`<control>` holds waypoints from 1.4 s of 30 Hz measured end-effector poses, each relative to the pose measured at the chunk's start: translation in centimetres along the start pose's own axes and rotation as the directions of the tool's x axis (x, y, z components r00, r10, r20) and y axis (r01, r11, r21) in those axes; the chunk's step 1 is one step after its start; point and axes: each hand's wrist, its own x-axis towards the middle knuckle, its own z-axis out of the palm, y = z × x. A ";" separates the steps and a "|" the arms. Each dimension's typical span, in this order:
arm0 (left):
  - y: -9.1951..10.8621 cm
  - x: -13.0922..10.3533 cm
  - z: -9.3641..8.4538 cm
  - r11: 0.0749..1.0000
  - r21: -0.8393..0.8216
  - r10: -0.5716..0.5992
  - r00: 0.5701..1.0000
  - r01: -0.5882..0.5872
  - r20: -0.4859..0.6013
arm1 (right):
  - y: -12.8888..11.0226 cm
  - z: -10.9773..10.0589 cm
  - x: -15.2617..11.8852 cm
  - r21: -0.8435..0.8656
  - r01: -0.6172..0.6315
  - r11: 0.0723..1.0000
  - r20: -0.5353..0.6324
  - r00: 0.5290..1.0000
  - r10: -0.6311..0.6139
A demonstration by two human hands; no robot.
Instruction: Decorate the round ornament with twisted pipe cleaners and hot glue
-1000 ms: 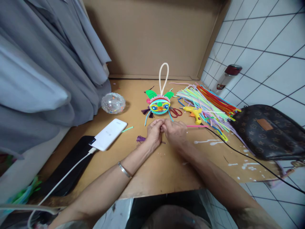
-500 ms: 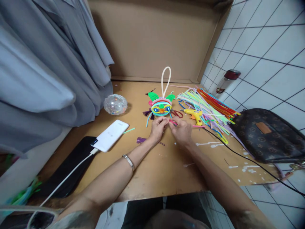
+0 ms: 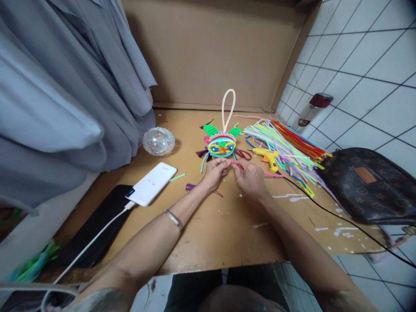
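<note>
A pink-red pipe cleaner point(image 3: 236, 164) runs between my two hands. My left hand point(image 3: 216, 173) pinches one end of it, and my right hand point(image 3: 250, 177) grips it a little further along; its tail sticks out to the right beyond that hand. Just behind my fingers stands a colourful lion-head ornament point(image 3: 222, 146) with green ears, blue eyes and a tall white loop. Red-handled scissors point(image 3: 243, 154) lie beside it, partly hidden. By my left wrist is a purple tassel point(image 3: 190, 187), partly covered by the forearm.
Right of my hands lie a yellow glue gun point(image 3: 268, 157) with a black cord and a heap of coloured pipe cleaners point(image 3: 289, 145). A brown bag point(image 3: 373, 186) sits at the right edge. On the left are a clear ball point(image 3: 159, 141) and a white power bank point(image 3: 151, 184) with a cable.
My hands have drawn slightly apart, and more of the pipe cleaner shows between them. The whole view has shifted a little.
</note>
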 end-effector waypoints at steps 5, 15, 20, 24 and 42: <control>-0.2 -0.6 0.8 0.999 -0.033 -0.006 0.998 0.003 -0.069 | 0.0 0.3 -0.3 -0.120 0.107 0.987 -0.062 0.991 -0.115; 0.2 -1.2 2.2 0.992 -0.107 -0.093 0.956 0.065 -0.280 | -1.2 2.3 -1.3 -0.181 0.234 0.955 -0.065 0.966 -0.249; 0.4 -1.3 2.5 0.986 -0.147 -0.122 0.947 0.081 -0.298 | -1.2 2.5 -1.2 -0.187 0.133 0.973 -0.061 0.987 -0.146; 0.5 -1.4 2.5 0.986 -0.149 -0.111 0.956 0.072 -0.271 | -1.2 2.1 -1.0 -0.172 0.065 0.983 -0.036 0.997 -0.073; -0.3 -1.6 1.4 1.000 -0.026 0.011 0.994 -0.013 -0.107 | 1.0 1.4 -0.1 -0.009 0.079 0.997 -0.168 0.983 -0.080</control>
